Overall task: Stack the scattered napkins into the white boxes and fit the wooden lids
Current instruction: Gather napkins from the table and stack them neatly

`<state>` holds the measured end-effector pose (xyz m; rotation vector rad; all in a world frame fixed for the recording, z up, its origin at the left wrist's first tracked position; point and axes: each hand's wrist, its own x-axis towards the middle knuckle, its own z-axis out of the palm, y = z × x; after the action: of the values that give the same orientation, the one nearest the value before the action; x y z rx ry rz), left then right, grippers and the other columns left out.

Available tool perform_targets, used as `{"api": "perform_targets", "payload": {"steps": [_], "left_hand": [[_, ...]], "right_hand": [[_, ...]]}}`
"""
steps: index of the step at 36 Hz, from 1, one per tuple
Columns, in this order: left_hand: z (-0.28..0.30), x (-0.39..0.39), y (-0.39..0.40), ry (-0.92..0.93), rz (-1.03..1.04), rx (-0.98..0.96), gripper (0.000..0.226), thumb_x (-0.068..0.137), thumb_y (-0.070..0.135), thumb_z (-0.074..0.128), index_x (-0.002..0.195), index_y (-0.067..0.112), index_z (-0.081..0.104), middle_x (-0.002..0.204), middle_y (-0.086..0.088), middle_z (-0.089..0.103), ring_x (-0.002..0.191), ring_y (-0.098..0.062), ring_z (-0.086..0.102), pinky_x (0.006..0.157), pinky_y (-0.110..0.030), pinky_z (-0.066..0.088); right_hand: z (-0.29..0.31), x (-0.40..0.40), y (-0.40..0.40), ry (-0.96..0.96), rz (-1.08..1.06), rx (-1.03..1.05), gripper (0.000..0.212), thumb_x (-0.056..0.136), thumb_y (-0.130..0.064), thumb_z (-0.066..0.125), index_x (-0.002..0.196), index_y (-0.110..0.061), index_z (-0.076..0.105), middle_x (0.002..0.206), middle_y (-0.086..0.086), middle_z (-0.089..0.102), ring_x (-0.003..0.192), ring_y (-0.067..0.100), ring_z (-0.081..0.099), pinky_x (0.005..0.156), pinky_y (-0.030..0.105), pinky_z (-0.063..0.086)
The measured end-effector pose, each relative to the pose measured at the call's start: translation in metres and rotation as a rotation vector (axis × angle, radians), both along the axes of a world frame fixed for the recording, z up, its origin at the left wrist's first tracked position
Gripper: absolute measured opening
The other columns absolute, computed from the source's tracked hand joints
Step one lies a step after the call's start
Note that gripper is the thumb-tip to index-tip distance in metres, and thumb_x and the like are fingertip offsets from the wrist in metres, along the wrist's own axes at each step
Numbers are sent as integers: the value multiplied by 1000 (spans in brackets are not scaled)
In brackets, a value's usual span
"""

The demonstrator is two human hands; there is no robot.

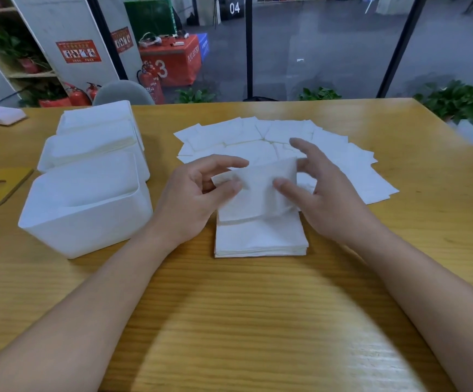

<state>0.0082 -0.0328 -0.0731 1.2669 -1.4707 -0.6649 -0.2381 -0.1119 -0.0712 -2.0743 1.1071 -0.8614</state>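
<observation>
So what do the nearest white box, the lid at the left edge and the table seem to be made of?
Nearest white box: probably plastic, with smooth matte walls, rounded corners and a thin rim.
Lid: apparently light wood or bamboo, flat, tan, with a slot cut in it.
Table: a wood-grain surface with a slight sheen; whether it is solid wood or laminate cannot be told.

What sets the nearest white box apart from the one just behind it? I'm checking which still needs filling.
The nearest white box looks empty, its inner walls bare, while the middle white box holds napkins stacked close to its rim. The nearest one also appears larger, though the wide lens may exaggerate that. It stands closest to the left hand; the middle one sits farther back. Both are white, rounded, upright and without lids.
</observation>
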Motion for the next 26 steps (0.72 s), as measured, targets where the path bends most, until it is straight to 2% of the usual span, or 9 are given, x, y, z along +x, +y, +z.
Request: {"api": "perform_targets", "payload": {"steps": [2,3,4,6,9,13,20,24,26], "left_hand": [[-1,1,-2,-11,36,-26,24,101,18,78,123,28,80,113,4,80,82,-24,63,81,-49,55],[0,2,-2,-19,61,-36,22,102,22,78,121,30,81,108,6,79,76,-27,54,76,-44,50],[0,3,-2,-27,82,-36,19,102,26,78,119,32,81,98,2,77,72,-31,47,73,-38,46],[3,5,-1,-18,75,-11,17,103,32,77,119,31,81,80,-25,62,70,-44,41,70,-34,43],[6,9,0,44,-28,90,26,103,32,77,128,29,76,74,-40,49,68,-57,47,60,-51,48],[10,13,2,-66,-74,237,27,103,25,76,127,36,74,59,-18,40,50,-26,39,48,-27,38],[5,14,0,-174,-124,326,31,104,27,74,129,43,70,59,-8,43,53,-25,36,55,-29,33],[2,14,1,-327,-93,318,26,103,30,75,126,42,70,57,3,44,53,-12,41,58,-22,36],[0,15,0,-402,-74,322,21,101,34,76,120,42,71,59,5,47,55,-10,44,62,-25,39]], "right_hand": [[2,0,-1,-131,-14,37,41,102,-39,74,140,-35,62,86,-20,68,87,-4,65,75,10,45],[4,-1,-1,-189,-13,40,27,102,-32,74,129,-31,70,75,-16,63,74,2,62,70,15,45],[6,-1,-1,-231,-7,52,19,102,-26,74,121,-28,73,71,-12,61,66,8,57,66,18,44],[10,-4,0,-250,21,97,17,103,-20,73,118,-25,74,69,-4,60,62,13,53,63,22,44],[16,-12,1,-152,94,213,26,101,-18,73,124,-28,69,68,3,63,62,17,57,64,30,48],[15,-16,-1,35,141,273,30,97,-18,73,123,-32,67,62,2,64,56,15,55,54,20,42],[11,-19,-4,145,157,286,27,96,-22,74,120,-34,68,62,1,67,49,11,52,48,17,38],[6,-18,-4,191,155,235,26,95,-27,77,119,-34,68,67,-8,68,55,5,56,61,25,44],[4,-18,-6,216,135,197,27,93,-30,81,116,-34,69,72,-9,70,59,3,58,63,27,44]]}}
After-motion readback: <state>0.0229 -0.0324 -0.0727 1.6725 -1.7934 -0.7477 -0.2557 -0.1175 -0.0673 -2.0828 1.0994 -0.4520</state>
